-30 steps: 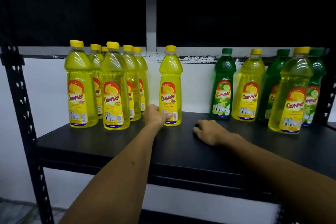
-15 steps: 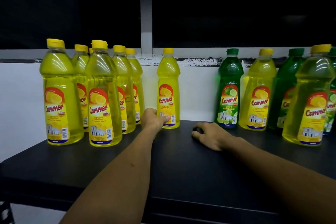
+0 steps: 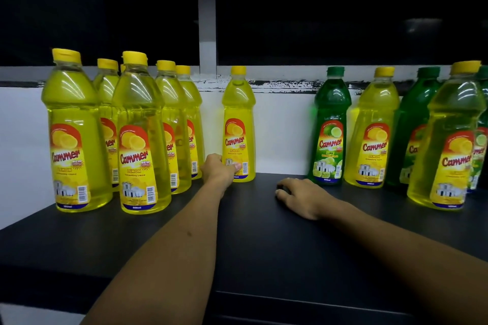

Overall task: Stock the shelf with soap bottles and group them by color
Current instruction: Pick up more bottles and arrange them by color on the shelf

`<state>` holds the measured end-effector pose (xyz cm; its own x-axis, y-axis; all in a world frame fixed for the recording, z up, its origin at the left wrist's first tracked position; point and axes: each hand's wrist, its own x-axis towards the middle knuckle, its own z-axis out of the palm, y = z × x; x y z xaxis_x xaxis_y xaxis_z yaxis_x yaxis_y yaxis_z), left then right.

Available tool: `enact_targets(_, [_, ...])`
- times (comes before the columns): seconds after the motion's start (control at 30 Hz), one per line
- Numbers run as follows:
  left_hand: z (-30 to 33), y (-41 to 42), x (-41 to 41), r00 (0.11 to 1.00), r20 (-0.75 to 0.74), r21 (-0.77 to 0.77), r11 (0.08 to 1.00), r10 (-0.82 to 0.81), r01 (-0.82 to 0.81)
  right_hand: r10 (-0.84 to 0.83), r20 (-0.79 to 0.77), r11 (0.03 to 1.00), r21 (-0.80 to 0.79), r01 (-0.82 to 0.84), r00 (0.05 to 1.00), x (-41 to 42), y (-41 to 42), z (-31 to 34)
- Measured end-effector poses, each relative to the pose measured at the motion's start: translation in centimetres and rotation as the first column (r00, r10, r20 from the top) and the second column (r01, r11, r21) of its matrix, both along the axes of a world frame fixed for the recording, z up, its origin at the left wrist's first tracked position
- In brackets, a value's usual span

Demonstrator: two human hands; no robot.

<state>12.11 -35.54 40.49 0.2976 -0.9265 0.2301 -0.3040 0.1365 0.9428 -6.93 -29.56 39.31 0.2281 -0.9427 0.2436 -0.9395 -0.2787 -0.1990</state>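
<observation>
A lone yellow lemon soap bottle [image 3: 239, 124] stands upright at the back middle of the black shelf [image 3: 237, 245]. My left hand [image 3: 219, 170] grips its base, thumb across the lower label. Several yellow bottles [image 3: 140, 137] cluster at the left. At the right, green lime bottles [image 3: 331, 126] and yellow bottles [image 3: 373, 132] stand mixed, with one yellow bottle [image 3: 449, 145] further forward. My right hand [image 3: 301, 196] rests on the shelf in front of the first green bottle, fingers loosely curled and holding nothing.
A white wall [image 3: 282, 134] runs close behind the bottles, with a dark window and a grey frame post [image 3: 207, 16] above. The shelf's front edge [image 3: 290, 295] crosses below my forearms.
The view has come closer to the shelf and shifted slightly. My left hand stays on the base of the lone yellow bottle, which stands a little further from the left cluster. My right hand has not moved.
</observation>
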Motion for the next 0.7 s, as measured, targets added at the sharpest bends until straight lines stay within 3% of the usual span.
enact_targets(0.7, [-0.2, -1.0, 0.4, 1.000, 0.011, -0.012, 1.000, 0.006, -0.005, -0.007, 0.018, 1.000, 0.009, 0.007, 1.000, -0.3, -0.3, -0.1])
